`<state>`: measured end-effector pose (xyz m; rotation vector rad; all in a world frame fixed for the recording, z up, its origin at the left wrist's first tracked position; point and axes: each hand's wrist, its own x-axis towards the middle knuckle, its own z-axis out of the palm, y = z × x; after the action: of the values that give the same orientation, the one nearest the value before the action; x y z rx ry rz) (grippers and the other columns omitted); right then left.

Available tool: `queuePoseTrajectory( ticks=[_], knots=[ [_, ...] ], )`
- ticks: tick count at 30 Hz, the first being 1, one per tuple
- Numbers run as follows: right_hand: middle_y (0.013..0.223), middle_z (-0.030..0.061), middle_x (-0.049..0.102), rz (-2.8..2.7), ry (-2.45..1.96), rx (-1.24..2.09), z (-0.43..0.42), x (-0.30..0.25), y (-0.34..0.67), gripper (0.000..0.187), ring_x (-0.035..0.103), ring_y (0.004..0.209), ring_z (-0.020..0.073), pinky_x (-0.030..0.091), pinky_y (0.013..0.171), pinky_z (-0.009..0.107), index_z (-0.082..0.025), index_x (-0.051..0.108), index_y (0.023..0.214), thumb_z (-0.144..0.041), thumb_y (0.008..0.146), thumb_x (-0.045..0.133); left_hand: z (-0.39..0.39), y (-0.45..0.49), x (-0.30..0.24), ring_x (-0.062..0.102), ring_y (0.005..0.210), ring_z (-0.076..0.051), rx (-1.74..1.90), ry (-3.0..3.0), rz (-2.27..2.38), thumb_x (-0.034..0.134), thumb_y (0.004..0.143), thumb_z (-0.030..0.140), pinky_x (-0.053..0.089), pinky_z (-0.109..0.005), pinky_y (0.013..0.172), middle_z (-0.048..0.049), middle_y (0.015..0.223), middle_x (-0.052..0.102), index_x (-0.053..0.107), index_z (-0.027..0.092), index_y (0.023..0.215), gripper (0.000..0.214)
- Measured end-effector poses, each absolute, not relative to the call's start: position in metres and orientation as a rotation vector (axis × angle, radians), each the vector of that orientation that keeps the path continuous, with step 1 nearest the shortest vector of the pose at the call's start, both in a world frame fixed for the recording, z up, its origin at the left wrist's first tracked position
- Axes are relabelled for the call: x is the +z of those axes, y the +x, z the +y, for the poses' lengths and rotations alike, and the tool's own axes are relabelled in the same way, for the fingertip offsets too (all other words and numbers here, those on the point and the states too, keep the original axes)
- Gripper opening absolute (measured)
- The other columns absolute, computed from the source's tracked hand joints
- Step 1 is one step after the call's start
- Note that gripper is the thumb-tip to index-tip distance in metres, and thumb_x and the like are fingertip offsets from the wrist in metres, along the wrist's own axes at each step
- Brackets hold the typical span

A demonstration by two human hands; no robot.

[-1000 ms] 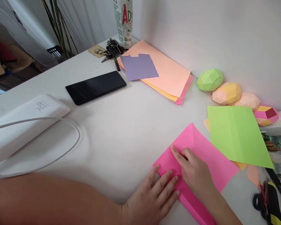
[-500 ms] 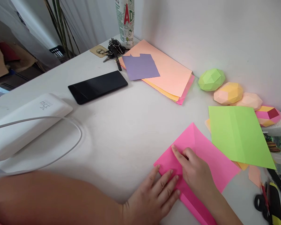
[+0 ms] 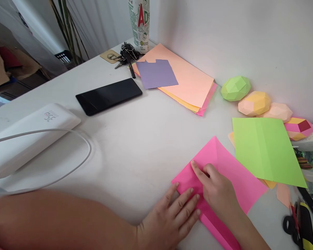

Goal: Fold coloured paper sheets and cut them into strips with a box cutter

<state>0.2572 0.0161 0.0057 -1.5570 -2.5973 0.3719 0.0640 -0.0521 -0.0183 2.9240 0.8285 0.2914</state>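
Observation:
A sheet of pink paper [image 3: 240, 180] lies tilted on the table with creases across it and a narrow folded strip along its lower left edge. My left hand [image 3: 173, 218] rests flat with fingers spread, its fingertips on the left edge of this paper. Above it, my right hand [image 3: 220, 194] presses one outstretched finger onto the paper near the upper left edge; its other fingers are curled and partly hidden. Part of the pink sheet is covered by both hands. Just right of it lies a creased green sheet [image 3: 266, 149], slightly overlapping orange paper [image 3: 271, 184].
Folded paper gems, including a green one [image 3: 236, 88], line the wall. Scissors [image 3: 289, 225] lie at lower right. Farther back are stacked coloured paper [image 3: 190, 83], a purple piece [image 3: 158, 74], keys [image 3: 129, 53], a bottle [image 3: 139, 24], a phone [image 3: 109, 96] and a cabled white power bank [image 3: 36, 139].

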Motion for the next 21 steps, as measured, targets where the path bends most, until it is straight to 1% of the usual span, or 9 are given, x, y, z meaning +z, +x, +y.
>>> queuePoseTrajectory(
  ticks=[3,8,10,12,15,18,21],
  knots=[
    [0.069,0.0003,0.052,-2.595,-1.540,0.378,0.017,0.008,0.255,0.038,0.042,0.050,0.0107,0.029,0.041,0.021,-0.021,0.061,0.115,-0.023,0.096,0.028,-0.051,0.064,-0.018,0.025,0.135,-0.036,0.278,2.925,0.820,0.038,0.086,0.067,0.012,-0.061,0.103,-0.0144,0.146,0.036,0.040,0.017,0.140,0.074],
    [0.066,0.0006,0.051,-2.602,-1.521,0.335,0.019,0.012,0.249,0.041,0.041,0.048,0.0098,0.028,0.040,0.020,-0.016,0.064,0.107,-0.026,0.098,0.025,-0.050,0.065,-0.016,0.025,0.135,-0.035,0.242,2.910,0.827,0.039,0.085,0.068,0.015,-0.060,0.104,-0.0126,0.147,0.036,0.040,0.019,0.141,0.074],
    [0.067,0.0005,0.051,-2.620,-1.502,0.303,0.019,0.011,0.249,0.040,0.041,0.047,0.0094,0.028,0.040,0.020,-0.017,0.063,0.111,-0.023,0.097,0.026,-0.051,0.065,-0.015,0.025,0.135,-0.035,0.238,2.910,0.825,0.039,0.085,0.068,0.017,-0.060,0.103,-0.0125,0.147,0.036,0.040,0.020,0.140,0.074],
    [0.068,0.0000,0.051,-2.667,-1.457,0.227,0.018,0.009,0.252,0.039,0.041,0.048,0.0092,0.028,0.041,0.019,-0.018,0.058,0.119,-0.016,0.095,0.028,-0.051,0.065,-0.015,0.025,0.135,-0.036,0.235,2.915,0.827,0.040,0.084,0.068,0.018,-0.061,0.103,-0.0129,0.147,0.036,0.040,0.020,0.140,0.074],
    [0.068,-0.0003,0.051,-2.725,-1.380,0.085,0.017,0.005,0.256,0.048,0.041,0.051,0.0097,0.028,0.042,0.019,-0.017,0.050,0.129,-0.004,0.088,0.030,-0.051,0.065,-0.015,0.025,0.135,-0.036,0.232,2.917,0.830,0.042,0.083,0.069,0.019,-0.060,0.103,-0.0130,0.147,0.035,0.041,0.020,0.140,0.076],
    [0.069,0.0002,0.051,-2.755,-1.315,-0.010,0.016,0.003,0.257,0.052,0.043,0.052,0.0102,0.028,0.043,0.019,-0.015,0.047,0.131,0.001,0.084,0.031,-0.050,0.064,-0.015,0.028,0.134,-0.036,0.258,2.914,0.830,0.041,0.083,0.069,0.020,-0.060,0.102,-0.0143,0.147,0.036,0.041,0.019,0.140,0.076],
    [0.068,0.0003,0.050,-2.760,-1.287,-0.075,0.015,0.001,0.256,0.053,0.044,0.053,0.0107,0.029,0.042,0.019,-0.014,0.048,0.131,0.003,0.083,0.032,-0.050,0.063,-0.015,0.036,0.128,-0.039,0.301,2.912,0.851,0.040,0.084,0.068,0.020,-0.059,0.100,-0.0170,0.145,0.038,0.041,0.017,0.139,0.075]
  ],
)
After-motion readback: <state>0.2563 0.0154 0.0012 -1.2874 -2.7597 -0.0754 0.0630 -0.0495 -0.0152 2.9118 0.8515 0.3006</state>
